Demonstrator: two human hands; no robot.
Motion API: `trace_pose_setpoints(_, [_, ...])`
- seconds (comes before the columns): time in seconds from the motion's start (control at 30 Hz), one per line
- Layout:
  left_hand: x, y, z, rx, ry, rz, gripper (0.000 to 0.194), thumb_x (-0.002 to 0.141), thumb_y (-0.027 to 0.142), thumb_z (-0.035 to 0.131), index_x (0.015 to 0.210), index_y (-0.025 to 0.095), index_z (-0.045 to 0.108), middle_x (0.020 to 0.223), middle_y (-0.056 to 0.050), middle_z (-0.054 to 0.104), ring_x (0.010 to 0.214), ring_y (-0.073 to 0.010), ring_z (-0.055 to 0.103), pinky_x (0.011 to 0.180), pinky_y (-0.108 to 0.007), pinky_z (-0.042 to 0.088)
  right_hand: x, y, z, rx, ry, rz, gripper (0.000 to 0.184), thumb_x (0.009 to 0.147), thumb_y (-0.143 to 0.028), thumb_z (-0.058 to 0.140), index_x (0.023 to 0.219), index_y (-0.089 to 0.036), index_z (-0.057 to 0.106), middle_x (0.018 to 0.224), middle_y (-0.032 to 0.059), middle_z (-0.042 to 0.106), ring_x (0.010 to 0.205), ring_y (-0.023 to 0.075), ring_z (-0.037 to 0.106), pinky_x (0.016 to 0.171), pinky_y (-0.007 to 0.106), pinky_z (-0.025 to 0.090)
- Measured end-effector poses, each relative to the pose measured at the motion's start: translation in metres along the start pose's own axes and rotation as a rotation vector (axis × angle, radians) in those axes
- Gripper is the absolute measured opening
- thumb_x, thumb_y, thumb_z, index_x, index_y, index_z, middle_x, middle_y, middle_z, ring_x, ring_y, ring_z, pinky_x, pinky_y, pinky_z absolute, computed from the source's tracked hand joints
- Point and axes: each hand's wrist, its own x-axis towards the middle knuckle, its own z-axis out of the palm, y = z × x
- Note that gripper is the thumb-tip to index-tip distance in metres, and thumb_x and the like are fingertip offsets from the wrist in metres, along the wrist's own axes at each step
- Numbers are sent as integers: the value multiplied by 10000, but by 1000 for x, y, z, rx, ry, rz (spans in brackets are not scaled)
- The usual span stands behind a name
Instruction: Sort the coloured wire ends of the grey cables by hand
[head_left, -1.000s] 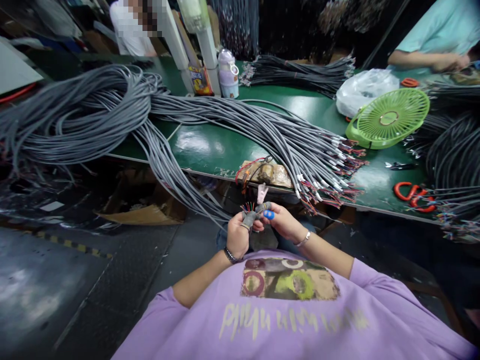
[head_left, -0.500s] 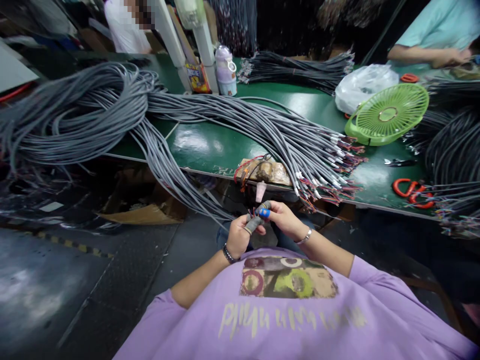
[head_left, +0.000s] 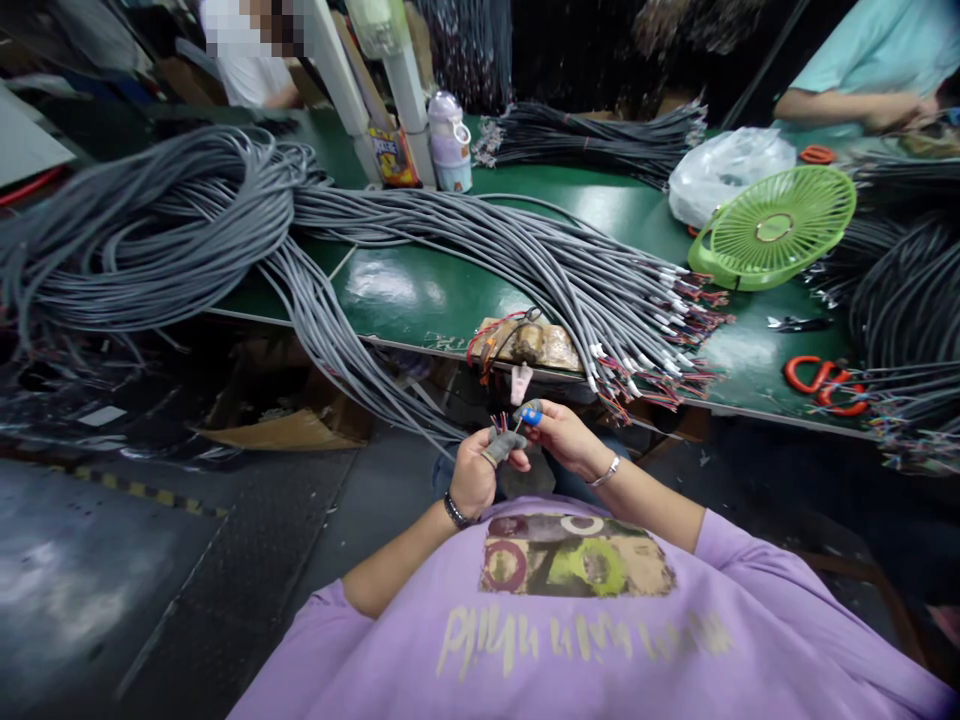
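My left hand (head_left: 484, 465), with grey covers on its fingers, is closed on the end of a grey cable. Thin coloured wires (head_left: 501, 422) stick up out of its grip. Close beside it, my right hand (head_left: 559, 432) pinches at the wire ends; a blue band wraps one fingertip. A thin wire seems to run between the two hands, too small to be sure. Just beyond the fingers is a pale pink tapered piece (head_left: 520, 383) at the table edge, below a tape-wrapped block (head_left: 532, 342) with red and black leads.
A long bundle of grey cables (head_left: 450, 225) with stripped ends lies across the green table (head_left: 390, 290). A green fan (head_left: 776, 228), orange-handled scissors (head_left: 825, 385), a plastic bag (head_left: 727, 170) and a bottle (head_left: 450, 145) stand around it. Two people sit across the table.
My right hand has drawn slightly up and apart from my left fingers, so the coloured wire ends show more. My left hand stays almost in place.
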Motion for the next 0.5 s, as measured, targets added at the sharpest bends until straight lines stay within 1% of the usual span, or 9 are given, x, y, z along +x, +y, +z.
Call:
trace_pose_setpoints(0.07, [1,-1,-1,18,26,24,199,752,339,657,708,145,671,542,-13,646,482,-124,603,530,-239,486,-2,-1,0,3,26,11,309,665,-417,734,671,-164,558,536,-55,489,474,65,403,507,223,372])
trace_pose_setpoints(0.13, [1,-2,-3,72,46,54,191,757,339,656,719,152,672,559,-14,658,500,-124,608,551,-240,488,-5,-2,0,-49,60,0,320,687,-449,704,670,-165,558,550,-50,499,475,67,410,509,230,390])
trace_pose_setpoints(0.27, [-1,-2,-7,275,15,111,212,781,356,636,735,155,685,615,-35,688,556,-143,628,588,-255,495,-10,-6,4,-305,68,-66,315,687,-436,710,653,-156,572,544,-40,509,477,71,420,469,216,348])
trace_pose_setpoints(0.33, [-2,0,-8,349,-1,144,219,794,357,625,730,157,688,629,-37,694,567,-146,629,594,-257,493,-11,-8,6,-372,51,-73,303,661,-412,736,669,-154,578,552,-38,522,482,75,430,460,213,339])
trace_pose_setpoints(0.4, [-2,1,-9,387,1,169,230,800,359,620,708,159,686,628,-35,694,569,-144,625,594,-254,489,-12,-9,8,-369,37,-67,306,650,-411,741,685,-153,582,569,-34,538,489,76,437,463,213,347])
trace_pose_setpoints(0.5, [-1,0,-9,375,6,159,251,808,362,612,683,156,682,626,-35,694,569,-139,623,598,-250,485,-12,-10,7,-333,3,-73,305,655,-417,732,691,-150,588,591,-31,547,507,75,439,482,214,363])
